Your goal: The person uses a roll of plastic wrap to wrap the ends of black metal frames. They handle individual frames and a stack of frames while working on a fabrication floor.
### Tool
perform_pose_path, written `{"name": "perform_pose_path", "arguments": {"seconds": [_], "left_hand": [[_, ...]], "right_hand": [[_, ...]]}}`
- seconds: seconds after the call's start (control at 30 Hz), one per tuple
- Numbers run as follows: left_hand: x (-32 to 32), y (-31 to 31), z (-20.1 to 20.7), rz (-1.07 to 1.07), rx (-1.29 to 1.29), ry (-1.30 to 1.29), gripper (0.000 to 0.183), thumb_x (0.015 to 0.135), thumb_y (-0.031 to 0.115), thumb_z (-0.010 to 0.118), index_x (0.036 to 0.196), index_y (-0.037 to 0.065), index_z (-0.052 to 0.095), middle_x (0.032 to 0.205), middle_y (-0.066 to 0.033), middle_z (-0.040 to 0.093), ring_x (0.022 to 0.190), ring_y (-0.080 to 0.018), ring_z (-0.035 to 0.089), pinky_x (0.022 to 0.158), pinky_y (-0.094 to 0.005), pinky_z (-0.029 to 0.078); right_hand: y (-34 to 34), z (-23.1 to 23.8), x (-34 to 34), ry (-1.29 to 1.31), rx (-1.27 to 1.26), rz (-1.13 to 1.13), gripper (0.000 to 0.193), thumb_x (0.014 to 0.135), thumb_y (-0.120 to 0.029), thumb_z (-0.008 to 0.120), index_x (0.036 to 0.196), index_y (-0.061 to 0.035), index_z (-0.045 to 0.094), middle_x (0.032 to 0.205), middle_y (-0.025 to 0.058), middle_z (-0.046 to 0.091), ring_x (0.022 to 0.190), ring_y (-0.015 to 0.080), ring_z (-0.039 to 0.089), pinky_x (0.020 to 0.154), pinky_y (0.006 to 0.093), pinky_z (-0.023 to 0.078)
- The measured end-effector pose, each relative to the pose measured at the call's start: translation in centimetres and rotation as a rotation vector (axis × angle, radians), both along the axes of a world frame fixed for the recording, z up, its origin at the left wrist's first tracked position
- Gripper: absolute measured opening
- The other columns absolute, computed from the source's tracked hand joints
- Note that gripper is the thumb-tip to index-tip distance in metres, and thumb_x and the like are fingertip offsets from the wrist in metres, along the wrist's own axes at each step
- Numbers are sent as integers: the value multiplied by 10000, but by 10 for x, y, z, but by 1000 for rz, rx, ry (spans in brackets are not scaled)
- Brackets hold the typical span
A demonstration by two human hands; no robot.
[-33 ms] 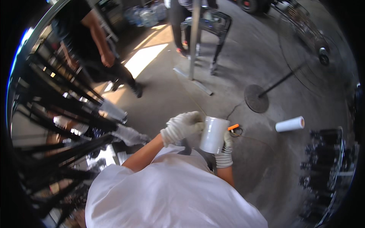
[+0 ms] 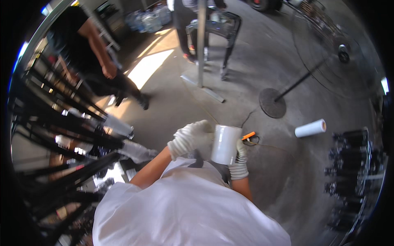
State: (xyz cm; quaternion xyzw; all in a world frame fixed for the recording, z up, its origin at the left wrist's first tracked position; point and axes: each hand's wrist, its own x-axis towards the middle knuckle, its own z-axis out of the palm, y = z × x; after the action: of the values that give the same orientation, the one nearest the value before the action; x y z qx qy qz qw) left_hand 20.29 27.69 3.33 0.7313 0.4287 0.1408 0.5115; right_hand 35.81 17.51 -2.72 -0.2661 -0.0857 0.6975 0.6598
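In the head view, with twelve o'clock straight ahead of the wearer and the roll as the clock's centre, a white roll (image 2: pixel 225 144) stood slightly tilted in front of the white shirt (image 2: pixel 184 209). The right hand (image 2: pixel 240 159), in a ribbed pale glove, gripped it from four o'clock, the hand pressed to its side and some fingers hidden behind it. The left hand (image 2: pixel 189 138), gloved alike, was curled at nine o'clock, close by the roll's edge; its fingertips were blurred, so I could not tell whether they touched or pinched anything.

An orange piece (image 2: pixel 248 135) showed at two o'clock, just beyond the right hand. Near three o'clock, well apart, a second roll (image 2: pixel 310 128) lay on the concrete floor (image 2: pixel 283 176). The round base (image 2: pixel 272 103) of a pedestal fan sat between one and two, and a metal post (image 2: pixel 201 49) rose toward half past eleven. A person in dark clothes (image 2: pixel 72 45) stood at ten o'clock, beyond black bars (image 2: pixel 61 119) crowding nine to ten. Black parts (image 2: pixel 349 166) stood in a row past three.
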Motion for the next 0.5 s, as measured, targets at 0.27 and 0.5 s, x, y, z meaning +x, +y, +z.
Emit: {"name": "perform_pose_path", "arguments": {"seconds": [0.27, 0.5], "left_hand": [[-2, 46, -81, -84, -60, -281, 130, 782, -14, 546, 906, 25, 553, 778, 0, 569, 712, -64, 507, 647, -217, 437], [60, 98, -33, -383, -237, -272, 323, 788, 223, 650, 1016, 27, 533, 878, -24, 576, 800, -94, 538, 741, -255, 453]], "right_hand": [[23, 2, 7, 5, 44, -98, 630, 745, -354, 633, 1194, 23, 403, 1079, 129, 531, 943, 206, 554, 819, 325, 468], [58, -5, 44, -7, 23, -285, 540, 777, -304, 599, 1177, 21, 439, 1054, 112, 555, 918, 176, 560, 813, 308, 462]]}}
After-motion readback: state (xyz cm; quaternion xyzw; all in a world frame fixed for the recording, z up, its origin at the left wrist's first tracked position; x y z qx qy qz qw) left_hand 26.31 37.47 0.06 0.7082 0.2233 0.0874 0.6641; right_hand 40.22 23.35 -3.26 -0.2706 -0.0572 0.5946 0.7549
